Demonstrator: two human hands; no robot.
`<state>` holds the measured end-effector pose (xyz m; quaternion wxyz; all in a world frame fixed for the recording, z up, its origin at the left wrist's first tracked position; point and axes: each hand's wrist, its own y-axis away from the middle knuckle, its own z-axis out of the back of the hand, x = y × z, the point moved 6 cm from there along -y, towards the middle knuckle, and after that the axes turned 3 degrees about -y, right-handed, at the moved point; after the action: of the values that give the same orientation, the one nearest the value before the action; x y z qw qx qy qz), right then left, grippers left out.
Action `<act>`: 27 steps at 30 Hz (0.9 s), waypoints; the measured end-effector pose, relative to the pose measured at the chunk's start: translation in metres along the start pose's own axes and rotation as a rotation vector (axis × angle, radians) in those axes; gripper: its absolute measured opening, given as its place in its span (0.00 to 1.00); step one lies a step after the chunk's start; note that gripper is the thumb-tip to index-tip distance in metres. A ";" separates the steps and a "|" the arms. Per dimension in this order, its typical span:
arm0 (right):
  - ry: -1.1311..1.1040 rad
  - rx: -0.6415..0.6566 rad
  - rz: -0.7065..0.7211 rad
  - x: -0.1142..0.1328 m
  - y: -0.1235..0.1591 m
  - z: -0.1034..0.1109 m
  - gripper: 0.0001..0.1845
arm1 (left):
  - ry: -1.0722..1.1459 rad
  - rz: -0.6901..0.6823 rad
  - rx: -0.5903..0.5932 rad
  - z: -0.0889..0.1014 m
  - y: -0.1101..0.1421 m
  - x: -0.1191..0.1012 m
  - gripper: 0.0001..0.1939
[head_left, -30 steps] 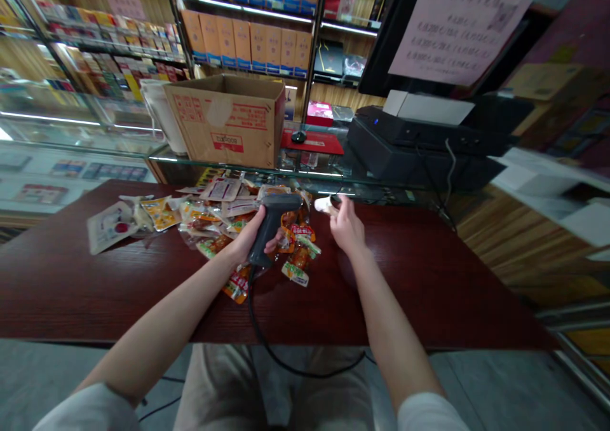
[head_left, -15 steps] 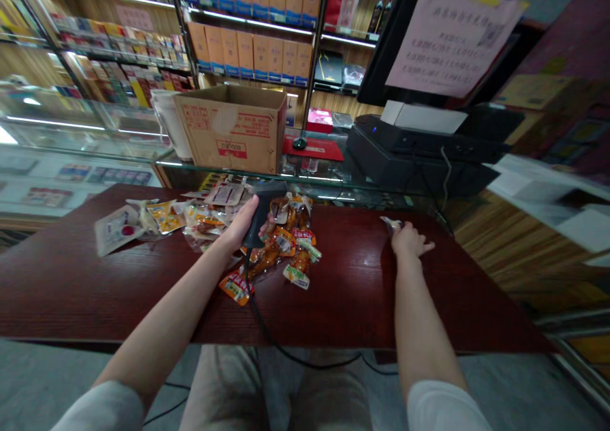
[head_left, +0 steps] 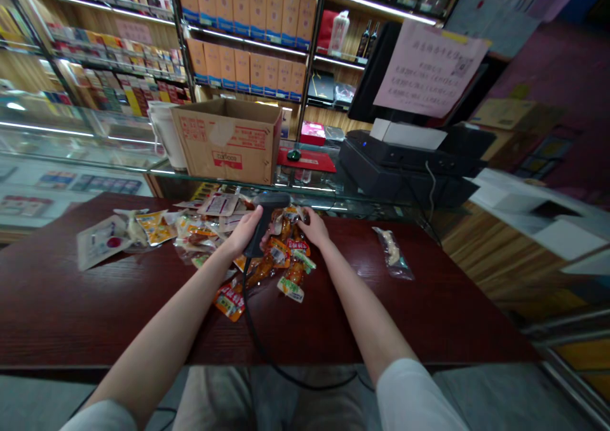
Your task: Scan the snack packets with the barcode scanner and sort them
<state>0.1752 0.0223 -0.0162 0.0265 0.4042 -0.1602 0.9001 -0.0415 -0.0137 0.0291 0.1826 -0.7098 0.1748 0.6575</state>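
Note:
My left hand [head_left: 245, 231] is wrapped round the handle of a black barcode scanner [head_left: 261, 224], its head over a pile of sealed snack packets [head_left: 279, 253]. Brown, glossy food shows through their clear plastic, and some carry orange, red or green labels. At the pile's upper right edge, my right hand [head_left: 314, 227] has bent fingers closed on a snack packet [head_left: 291, 215]; the fingertips are partly hidden. Apart on the right lies a clear packet with pale contents [head_left: 393, 253]. More packets, including a flat whitish pouch [head_left: 102, 241], spread to the left.
An open cardboard box [head_left: 229, 142] stands on the glass counter behind the brown table [head_left: 157, 310]. A white container [head_left: 166, 135] is beside it. To the right are a monitor with a paper sheet [head_left: 424, 68] and a black cash drawer [head_left: 400, 170]. The scanner's cable [head_left: 267, 348] hangs over the front edge.
My right hand has let go of the clear packet on the right and moved left to the pile. My left hand still holds the scanner over the packets. The view has shifted slightly.

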 end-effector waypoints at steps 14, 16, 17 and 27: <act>-1.383 0.055 -0.311 -0.045 0.057 0.053 0.21 | 0.145 0.014 0.069 -0.016 0.014 0.006 0.35; -1.449 0.162 -0.337 -0.037 0.061 0.055 0.21 | 0.180 0.037 0.102 -0.020 0.015 0.010 0.34; -1.466 0.199 -0.354 -0.034 0.062 0.054 0.20 | 0.194 0.041 0.108 -0.021 0.015 0.010 0.34; -1.375 0.258 -0.314 -0.015 0.068 0.045 0.23 | 0.220 0.091 0.130 -0.026 0.020 0.010 0.32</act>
<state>0.2056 -0.0553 -0.0174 0.0007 0.8982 0.0271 0.4388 -0.0274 -0.0439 0.0199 0.1780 -0.7555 0.2681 0.5707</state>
